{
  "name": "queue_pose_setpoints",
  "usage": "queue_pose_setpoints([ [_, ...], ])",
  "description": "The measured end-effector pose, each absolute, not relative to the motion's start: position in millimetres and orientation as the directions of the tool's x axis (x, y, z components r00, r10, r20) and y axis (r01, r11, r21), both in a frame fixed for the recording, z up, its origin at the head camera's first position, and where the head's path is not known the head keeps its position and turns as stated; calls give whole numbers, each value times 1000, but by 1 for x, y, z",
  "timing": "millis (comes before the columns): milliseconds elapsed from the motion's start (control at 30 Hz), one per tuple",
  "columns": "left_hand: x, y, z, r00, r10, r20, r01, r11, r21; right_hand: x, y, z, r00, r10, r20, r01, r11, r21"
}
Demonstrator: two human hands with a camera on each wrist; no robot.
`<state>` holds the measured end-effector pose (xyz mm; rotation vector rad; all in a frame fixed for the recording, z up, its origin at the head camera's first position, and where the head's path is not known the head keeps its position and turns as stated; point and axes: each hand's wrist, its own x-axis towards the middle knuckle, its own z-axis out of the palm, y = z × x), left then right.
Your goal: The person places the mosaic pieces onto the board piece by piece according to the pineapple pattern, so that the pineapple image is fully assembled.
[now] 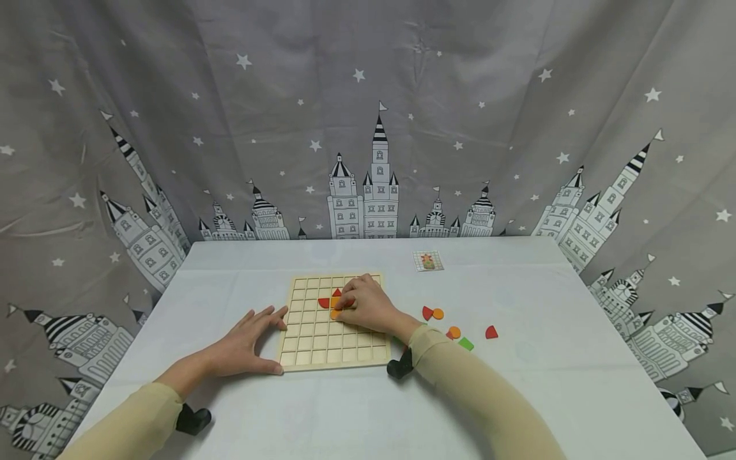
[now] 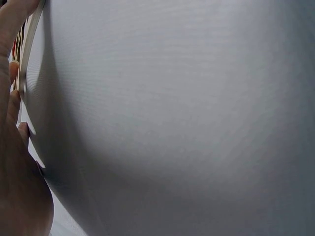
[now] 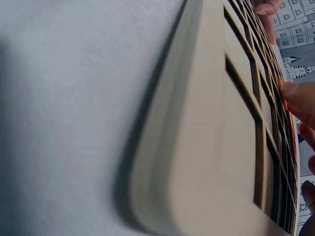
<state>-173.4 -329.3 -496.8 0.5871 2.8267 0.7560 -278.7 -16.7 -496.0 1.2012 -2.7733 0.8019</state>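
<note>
Under right hand (image 1: 368, 305), pieces (image 1: 333, 303) half-hidden

We see the right hand (image 1: 368, 305) resting on the wooden grid board (image 1: 333, 348), fingertips on the red and orange pieces (image 1: 330, 303); the left hand (image 1: 244, 345) steadies the board's left edge.
</note>
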Motion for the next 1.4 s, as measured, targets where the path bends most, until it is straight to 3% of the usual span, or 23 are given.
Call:
queue_pose_setpoints([
  [300,-173,-329,-496,-909,414,-46,334,791,512,-278,-14,-492,-707,-673,217,-684,574,-450],
  [867,-173,-331,-497,-906,422,-35,350,791,501,-280,15,-477,-773,-616,151,-574,577,-582],
  [1400,-173,-329,-496,-910,411,-51,332,797,504,-276,102,-468,-843,-524,119,-474,621,-625],
])
